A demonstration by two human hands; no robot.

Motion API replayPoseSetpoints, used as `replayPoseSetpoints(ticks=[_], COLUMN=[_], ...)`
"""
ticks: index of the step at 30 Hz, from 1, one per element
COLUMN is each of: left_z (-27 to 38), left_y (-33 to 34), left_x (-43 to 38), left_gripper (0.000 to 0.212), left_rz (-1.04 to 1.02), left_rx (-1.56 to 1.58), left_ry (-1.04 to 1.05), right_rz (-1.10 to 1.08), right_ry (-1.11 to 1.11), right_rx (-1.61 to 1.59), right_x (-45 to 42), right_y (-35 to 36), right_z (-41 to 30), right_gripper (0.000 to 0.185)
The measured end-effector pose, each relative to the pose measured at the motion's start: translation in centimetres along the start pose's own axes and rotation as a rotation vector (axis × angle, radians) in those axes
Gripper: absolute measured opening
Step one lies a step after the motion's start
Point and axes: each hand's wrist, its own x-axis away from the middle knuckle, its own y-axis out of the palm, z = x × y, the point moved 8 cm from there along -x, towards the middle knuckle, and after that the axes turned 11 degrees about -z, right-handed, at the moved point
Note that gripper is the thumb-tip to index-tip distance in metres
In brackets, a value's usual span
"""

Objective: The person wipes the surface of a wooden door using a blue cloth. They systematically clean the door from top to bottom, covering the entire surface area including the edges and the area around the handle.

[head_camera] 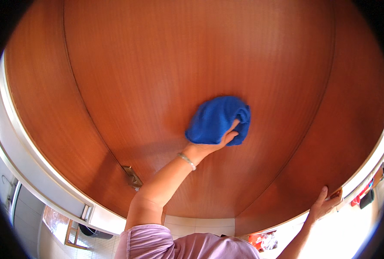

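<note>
A bunched blue cloth (216, 119) lies against the reddish-brown wood-grain panel (192, 58). My left hand (229, 136) presses it there, with the fingers mostly hidden under the fabric and the thumb showing at its right side. A pale bracelet (187, 161) circles the left wrist. Lower right, my right hand (324, 204) grips the outer edge of the wooden surround (308, 191), thumb on its inner face and fingers partly hidden around the edge.
A brass-coloured metal fitting (132, 177) sits at the left seam, close to my left forearm. Pale floor tiles (198, 222) show below. A wooden frame (70, 238) and a black bucket (96, 231) stand lower left. Red items (357, 199) appear far right.
</note>
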Motion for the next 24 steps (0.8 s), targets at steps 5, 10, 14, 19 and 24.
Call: replayPoseSetpoints(ticks=[5,10,14,19,24], left_z=[-7.3,-17.9,-24.6,-27.9,-22.6], left_y=[-2.2,-3.7,-6.4,-5.8,-3.8], left_x=[8.9,22.4,34.5,42.6,36.3], left_gripper=[0.055,0.049,0.06,0.074,0.071], left_rz=[0.021,0.012,0.158,0.272,0.377], left_rx=[-0.207,-0.269,-0.448,-0.633,-0.613], left_ry=[-0.214,-0.62,-0.771,-0.684,-0.712], right_rz=[0.051,0.073,0.104,0.097,0.113], right_ry=[0.049,0.032,-0.027,-0.073,-0.03], right_rx=[0.052,-0.006,-0.112,-0.258,-0.277], right_x=[0.4,0.9,1.2,1.2,1.4], right_y=[0.3,1.1,1.2,2.2,2.2], right_z=[0.4,0.0,-0.7,-0.8,-2.0], right_gripper=[0.073,0.072,0.066,0.059,0.064])
